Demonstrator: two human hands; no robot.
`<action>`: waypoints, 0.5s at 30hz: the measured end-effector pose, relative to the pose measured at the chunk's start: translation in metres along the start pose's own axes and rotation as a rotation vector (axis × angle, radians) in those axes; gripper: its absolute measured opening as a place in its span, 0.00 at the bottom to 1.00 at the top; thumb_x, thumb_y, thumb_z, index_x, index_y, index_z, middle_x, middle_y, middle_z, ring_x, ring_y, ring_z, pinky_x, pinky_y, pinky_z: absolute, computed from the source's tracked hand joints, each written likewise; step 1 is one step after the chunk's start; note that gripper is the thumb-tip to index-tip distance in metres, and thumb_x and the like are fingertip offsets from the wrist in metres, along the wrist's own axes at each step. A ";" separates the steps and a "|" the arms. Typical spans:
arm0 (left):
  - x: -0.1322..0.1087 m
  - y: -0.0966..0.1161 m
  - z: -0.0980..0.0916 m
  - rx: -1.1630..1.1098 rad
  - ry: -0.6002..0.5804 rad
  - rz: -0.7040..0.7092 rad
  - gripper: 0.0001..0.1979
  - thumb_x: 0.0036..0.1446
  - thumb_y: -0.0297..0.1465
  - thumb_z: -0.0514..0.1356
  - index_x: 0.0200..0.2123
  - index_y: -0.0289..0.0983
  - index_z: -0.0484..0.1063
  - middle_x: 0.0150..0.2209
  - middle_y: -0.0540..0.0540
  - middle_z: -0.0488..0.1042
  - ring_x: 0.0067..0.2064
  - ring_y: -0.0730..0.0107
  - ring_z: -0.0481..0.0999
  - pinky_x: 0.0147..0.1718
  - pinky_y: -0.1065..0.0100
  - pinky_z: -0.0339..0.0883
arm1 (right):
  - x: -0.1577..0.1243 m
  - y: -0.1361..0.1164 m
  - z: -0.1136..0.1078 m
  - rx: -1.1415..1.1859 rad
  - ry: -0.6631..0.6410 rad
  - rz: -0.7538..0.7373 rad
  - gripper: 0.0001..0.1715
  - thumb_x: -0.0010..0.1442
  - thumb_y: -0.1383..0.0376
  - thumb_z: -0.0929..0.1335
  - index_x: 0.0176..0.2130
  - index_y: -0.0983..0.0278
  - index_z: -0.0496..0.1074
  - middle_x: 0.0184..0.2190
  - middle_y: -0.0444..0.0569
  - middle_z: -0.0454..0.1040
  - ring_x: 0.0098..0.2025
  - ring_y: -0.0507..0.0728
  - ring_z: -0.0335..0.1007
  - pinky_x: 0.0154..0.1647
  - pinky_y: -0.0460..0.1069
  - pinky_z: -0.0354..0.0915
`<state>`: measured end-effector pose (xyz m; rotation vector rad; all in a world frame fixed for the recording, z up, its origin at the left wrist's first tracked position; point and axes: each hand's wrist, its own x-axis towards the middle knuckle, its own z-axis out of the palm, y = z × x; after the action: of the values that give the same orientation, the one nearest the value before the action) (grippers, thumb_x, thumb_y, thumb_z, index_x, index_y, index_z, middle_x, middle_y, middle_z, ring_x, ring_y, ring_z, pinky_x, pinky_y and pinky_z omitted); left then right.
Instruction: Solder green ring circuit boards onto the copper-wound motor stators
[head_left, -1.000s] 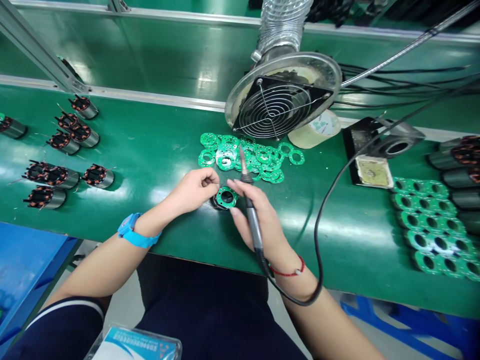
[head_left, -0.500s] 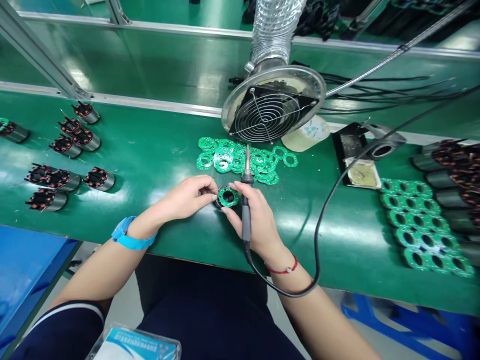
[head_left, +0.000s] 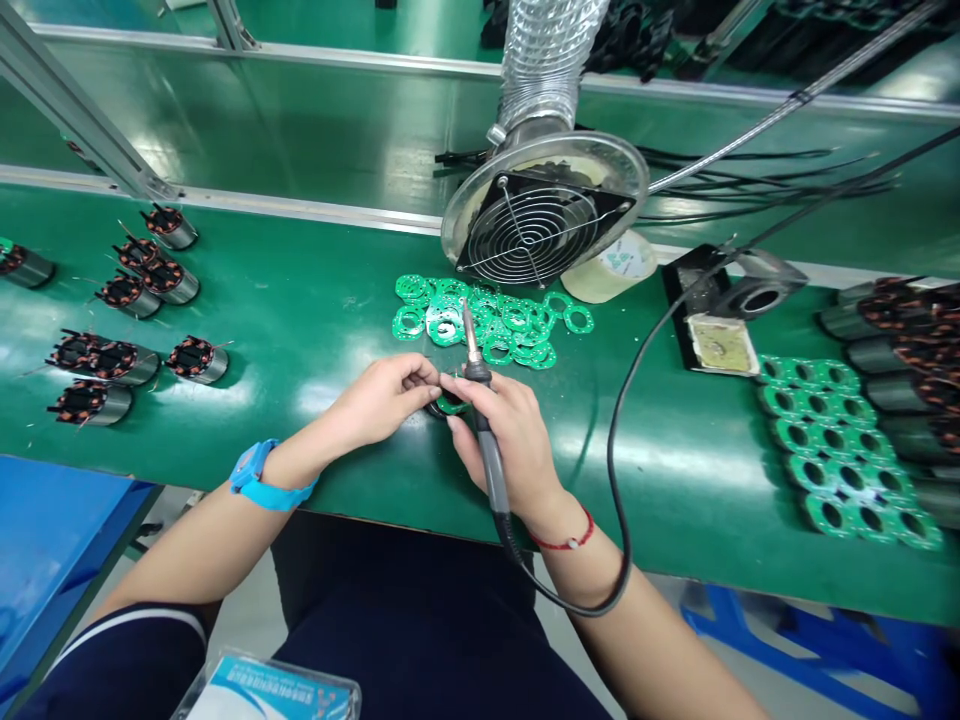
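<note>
A small sponge tray point(head_left: 739, 371) is sitting at the front of the soldering-iron stand point(head_left: 685, 278) and is holding a yellowish sponge point(head_left: 720, 343). The clear badge holder point(head_left: 355, 692) on the person's front is enclosing a blue-and-white card point(head_left: 262, 690).

Between the two hands, a green ring-shaped circuit board point(head_left: 451, 405) is lying on the bench point(head_left: 330, 310) side of the fingers, partly covered by them, with a dark edge showing beneath it. The left hand point(head_left: 382, 398) is curling its fingers inward, thumb and fingertips nearly meeting at the board's left edge; whether they are pinching anything, I cannot tell. The right hand point(head_left: 517, 440) is gripping a soldering iron point(head_left: 491, 465), which is slanting across the palm with its tip pointing up and away, while its index finger and thumb are standing apart at the board's right side.

Just beyond, loose ring-shaped boards point(head_left: 517, 318) are lying in an overlapping pile below the fume-extractor fan point(head_left: 527, 243). Wire-wound stators point(head_left: 196, 358) are standing or lying well to the left.
</note>
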<state>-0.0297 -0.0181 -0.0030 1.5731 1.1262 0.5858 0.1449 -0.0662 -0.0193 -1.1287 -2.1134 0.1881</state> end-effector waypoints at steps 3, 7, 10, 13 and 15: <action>-0.001 -0.001 0.003 -0.047 0.040 -0.015 0.02 0.54 0.27 0.58 0.30 0.35 0.69 0.28 0.52 0.71 0.29 0.76 0.68 0.28 0.73 0.60 | -0.002 -0.001 -0.001 0.000 0.029 0.017 0.25 0.59 0.72 0.65 0.55 0.60 0.60 0.45 0.53 0.76 0.48 0.62 0.70 0.47 0.59 0.65; -0.001 -0.001 0.006 -0.201 0.039 -0.123 0.02 0.54 0.27 0.58 0.29 0.35 0.67 0.23 0.54 0.68 0.24 0.78 0.67 0.24 0.74 0.62 | -0.003 -0.002 -0.001 0.024 0.048 0.021 0.23 0.58 0.72 0.65 0.53 0.60 0.62 0.43 0.53 0.77 0.47 0.61 0.71 0.46 0.58 0.66; 0.000 0.001 0.006 -0.295 0.027 -0.202 0.03 0.54 0.25 0.58 0.29 0.34 0.65 0.22 0.54 0.68 0.22 0.79 0.68 0.23 0.74 0.64 | -0.003 -0.001 0.000 0.062 0.041 0.030 0.23 0.59 0.72 0.65 0.54 0.60 0.62 0.43 0.51 0.77 0.46 0.60 0.71 0.46 0.57 0.66; 0.001 0.002 0.006 -0.321 0.028 -0.228 0.05 0.55 0.24 0.56 0.27 0.35 0.64 0.21 0.53 0.68 0.20 0.79 0.67 0.21 0.75 0.64 | -0.003 0.001 0.000 0.099 0.024 0.032 0.24 0.60 0.72 0.63 0.55 0.59 0.61 0.44 0.51 0.77 0.48 0.60 0.71 0.47 0.58 0.66; 0.003 0.001 0.008 -0.307 0.030 -0.229 0.06 0.55 0.25 0.55 0.27 0.35 0.63 0.21 0.53 0.68 0.20 0.79 0.67 0.20 0.75 0.63 | -0.004 0.002 -0.001 0.120 0.012 0.044 0.24 0.61 0.72 0.62 0.56 0.59 0.60 0.46 0.51 0.76 0.49 0.60 0.71 0.48 0.58 0.65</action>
<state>-0.0218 -0.0195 -0.0046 1.1587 1.1589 0.5977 0.1481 -0.0682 -0.0216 -1.1031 -2.0394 0.3241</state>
